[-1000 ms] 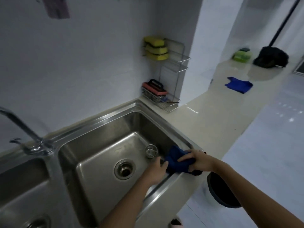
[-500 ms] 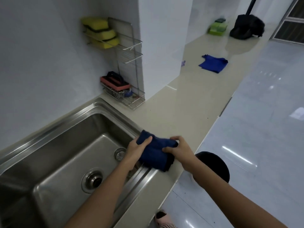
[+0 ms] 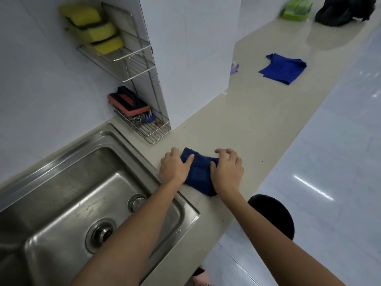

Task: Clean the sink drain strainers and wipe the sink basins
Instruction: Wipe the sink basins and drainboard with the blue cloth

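Observation:
A folded dark blue cloth (image 3: 199, 172) lies on the beige countertop (image 3: 247, 124) just right of the steel sink basin (image 3: 68, 195). My left hand (image 3: 175, 167) presses on the cloth's left side and my right hand (image 3: 226, 171) presses on its right side, both palms down with fingers on the fabric. In the basin, the drain (image 3: 102, 232) sits near the bottom, partly covered by my left forearm. A small metal strainer (image 3: 136, 202) stands loose on the basin floor beside the drain.
A wire rack (image 3: 134, 83) in the wall corner holds yellow sponges (image 3: 92, 27) on top and a red-and-black scrubber (image 3: 128, 103) below. A second blue cloth (image 3: 282, 68) lies farther along the counter. A black bin (image 3: 274, 215) stands on the floor below the counter edge.
Both hands carried the blue cloth from the basin's right rim out onto the countertop and laid it flat there. The view swung right, away from the faucet.

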`<state>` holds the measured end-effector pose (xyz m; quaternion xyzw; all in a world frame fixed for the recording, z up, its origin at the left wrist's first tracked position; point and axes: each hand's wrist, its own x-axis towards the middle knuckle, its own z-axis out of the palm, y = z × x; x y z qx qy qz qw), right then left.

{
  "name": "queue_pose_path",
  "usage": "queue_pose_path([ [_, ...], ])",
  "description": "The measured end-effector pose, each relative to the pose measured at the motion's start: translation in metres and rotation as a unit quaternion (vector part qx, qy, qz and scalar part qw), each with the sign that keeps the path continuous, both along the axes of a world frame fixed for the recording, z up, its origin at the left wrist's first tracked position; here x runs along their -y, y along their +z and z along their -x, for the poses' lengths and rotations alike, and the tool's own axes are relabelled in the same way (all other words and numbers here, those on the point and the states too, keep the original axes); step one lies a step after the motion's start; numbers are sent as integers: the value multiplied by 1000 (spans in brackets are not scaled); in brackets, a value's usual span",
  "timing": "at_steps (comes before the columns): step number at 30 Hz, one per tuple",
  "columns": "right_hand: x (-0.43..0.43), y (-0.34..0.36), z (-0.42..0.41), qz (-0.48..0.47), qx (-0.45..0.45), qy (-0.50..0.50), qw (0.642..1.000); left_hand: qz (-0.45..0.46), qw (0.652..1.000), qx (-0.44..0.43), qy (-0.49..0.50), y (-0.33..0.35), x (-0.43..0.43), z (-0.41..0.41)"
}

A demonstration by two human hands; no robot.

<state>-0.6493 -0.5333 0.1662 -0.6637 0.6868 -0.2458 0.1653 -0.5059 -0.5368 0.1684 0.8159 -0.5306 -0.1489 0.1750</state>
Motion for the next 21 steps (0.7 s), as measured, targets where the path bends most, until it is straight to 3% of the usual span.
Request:
queue_pose_path([
  [3,-9,-8,-3,39,-147,121,981,98,979,95,-153,-9,-15,-13],
  [5,-18,-20,2,-6,-196,165,967,35,953,162,-253,-11,-23,-23],
  [8,-22,-29,8,-49,-232,192,952,-67,945,187,-260,-16,-28,-25],
  [13,-13,-11,2,-86,-255,215,939,-77,948,183,-250,-5,-23,-29],
  [16,-6,17,-17,-67,-214,210,952,-26,976,114,-182,-7,-45,-55],
  [18,-8,29,-38,-23,-129,232,964,11,995,64,-77,-15,-71,-82],
  [21,-20,36,-84,-26,10,332,943,-48,993,74,84,-31,-115,-128],
])
